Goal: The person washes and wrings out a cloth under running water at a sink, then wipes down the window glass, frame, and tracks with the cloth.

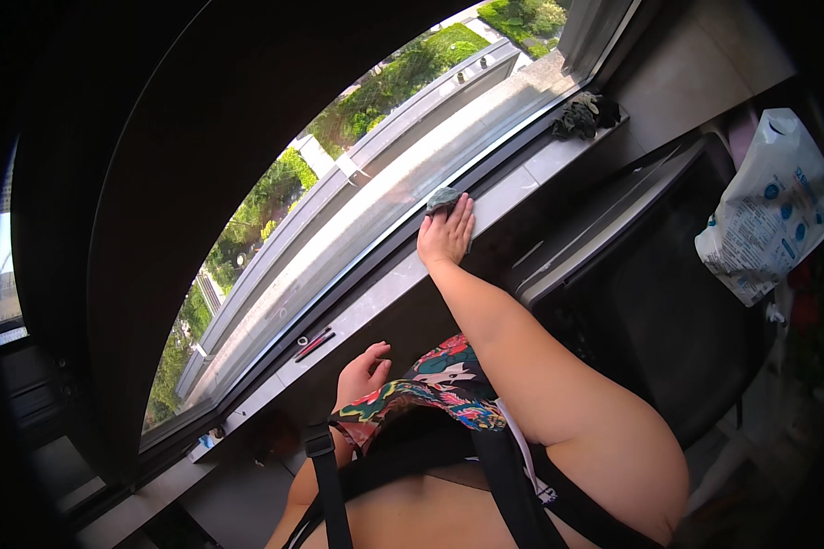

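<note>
My right hand (446,233) lies flat on the pale tiled window sill (505,184), pressing a grey-green cloth (443,199) against the sill and the dark window frame. The cloth shows beyond my fingertips and a little beside the palm. My left hand (364,374) hangs near my waist, below the sill, its fingers loosely curled and holding nothing. To the left, pens (314,345) and a small ring-shaped item (303,341) lie on the sill.
Dark crumpled cloths (578,117) lie at the sill's far right end. A black chair or case-like object (632,274) stands at the right, with a printed plastic bag (772,213) above it. A small packet (209,438) sits at the sill's lower left. Trees show beyond the glass.
</note>
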The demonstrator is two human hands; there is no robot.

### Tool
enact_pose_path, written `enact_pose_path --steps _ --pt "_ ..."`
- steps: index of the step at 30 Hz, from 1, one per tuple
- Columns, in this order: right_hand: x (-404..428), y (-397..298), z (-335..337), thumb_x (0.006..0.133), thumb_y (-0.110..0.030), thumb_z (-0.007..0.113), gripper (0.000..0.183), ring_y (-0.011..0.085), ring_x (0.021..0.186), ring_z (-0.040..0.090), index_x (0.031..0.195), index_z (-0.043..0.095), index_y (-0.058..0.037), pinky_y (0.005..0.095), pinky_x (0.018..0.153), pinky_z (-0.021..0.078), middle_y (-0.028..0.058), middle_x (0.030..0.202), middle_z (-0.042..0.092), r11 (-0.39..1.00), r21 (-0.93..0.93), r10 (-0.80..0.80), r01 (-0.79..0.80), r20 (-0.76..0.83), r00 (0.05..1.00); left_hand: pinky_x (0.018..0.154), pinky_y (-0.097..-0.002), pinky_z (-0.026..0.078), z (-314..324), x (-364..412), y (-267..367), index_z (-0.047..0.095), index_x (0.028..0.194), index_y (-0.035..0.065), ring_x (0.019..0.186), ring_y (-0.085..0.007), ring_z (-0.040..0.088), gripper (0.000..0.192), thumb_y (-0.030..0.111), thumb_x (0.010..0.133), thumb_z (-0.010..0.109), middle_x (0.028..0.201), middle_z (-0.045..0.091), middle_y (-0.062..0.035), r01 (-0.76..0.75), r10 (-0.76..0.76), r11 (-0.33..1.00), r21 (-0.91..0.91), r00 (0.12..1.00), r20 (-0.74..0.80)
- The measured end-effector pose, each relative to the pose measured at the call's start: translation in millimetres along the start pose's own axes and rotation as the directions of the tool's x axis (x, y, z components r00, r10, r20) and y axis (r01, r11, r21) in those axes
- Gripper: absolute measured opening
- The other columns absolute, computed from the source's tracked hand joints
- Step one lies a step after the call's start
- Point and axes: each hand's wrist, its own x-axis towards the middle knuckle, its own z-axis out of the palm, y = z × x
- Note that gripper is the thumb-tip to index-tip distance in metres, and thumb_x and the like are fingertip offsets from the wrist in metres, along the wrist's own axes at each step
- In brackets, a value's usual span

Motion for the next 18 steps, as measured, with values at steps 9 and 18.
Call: enact_pose_path --steps 9,18 --pt "75 26 -26 0.078 -0.007 0.045 0.030 0.0410 0.109 0.046 0.101 0.057 0.0088 0.0452 0.098 0.0339 0.0286 0.119 0.048 0.852 0.512 0.292 -0.106 -0.298 0.909 0.066 -0.0307 0.050 -40 -50 -46 0.060 0.110 0.0106 0.073 -0.0218 0.064 0.028 0.018 0.083 0.060 0.083 0.065 -0.0100 0.041 -0.025 0.986 0.161 0.995 -0.101" --pt "99 64 -17 0.083 -0.032 0.050 0.038 0.0371 0.134 0.020 0.112 0.060 -0.0101 0.0390 0.110 0.0197 0.0194 0.147 0.018 0.999 -0.014 -0.045 0.045 -0.066 0.997 0.071 -0.0346 0.049 -7 -72 -64 0.060 0.110 0.0121 0.079 -0.0262 0.063 0.029 0.023 0.083 0.061 0.086 0.065 -0.0109 0.151 -0.149 0.981 0.122 0.988 -0.029"
